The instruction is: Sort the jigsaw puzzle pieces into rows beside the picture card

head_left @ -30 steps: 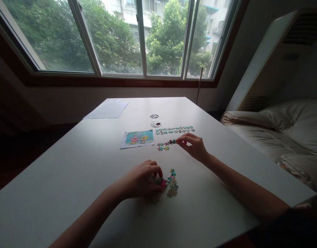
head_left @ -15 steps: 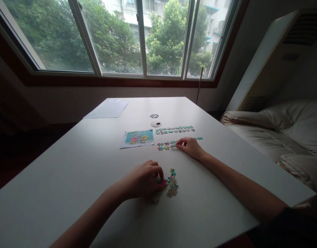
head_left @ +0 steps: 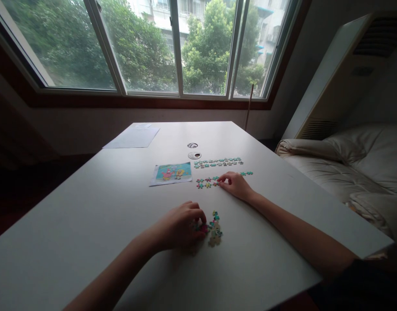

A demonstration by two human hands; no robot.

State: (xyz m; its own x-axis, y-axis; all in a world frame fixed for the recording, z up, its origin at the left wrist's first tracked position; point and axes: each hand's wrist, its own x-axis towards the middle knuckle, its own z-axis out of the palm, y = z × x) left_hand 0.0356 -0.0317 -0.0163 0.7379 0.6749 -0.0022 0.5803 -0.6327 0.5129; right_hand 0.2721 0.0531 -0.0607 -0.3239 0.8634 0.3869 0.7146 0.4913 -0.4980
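Note:
My left hand (head_left: 184,224) curls over a small heap of loose jigsaw puzzle pieces (head_left: 215,235) on the white table, its fingers and thumb bent around a few of them, one of them pink. Part of the heap is hidden under the palm. Farther out, my right hand (head_left: 235,185) pinches thumb and forefinger together at a jigsaw puzzle piece (head_left: 215,184) at the end of a short row. More pieces lie in neat rows (head_left: 218,163) beyond it. Left of the rows, a picture sheet (head_left: 173,172) shows two cartoon figures, one pink and one yellow.
The white table (head_left: 88,216) carries two round inset covers (head_left: 194,155) near its middle and a pale sheet (head_left: 132,137) at the far left corner. A cream sofa (head_left: 328,168) stands to the right. The window (head_left: 146,52) is beyond the table.
My right hand has stayed at the row, with hardly any shift. My left hand has moved very slightly over the heap, now covering more of the loose piece at its near edge.

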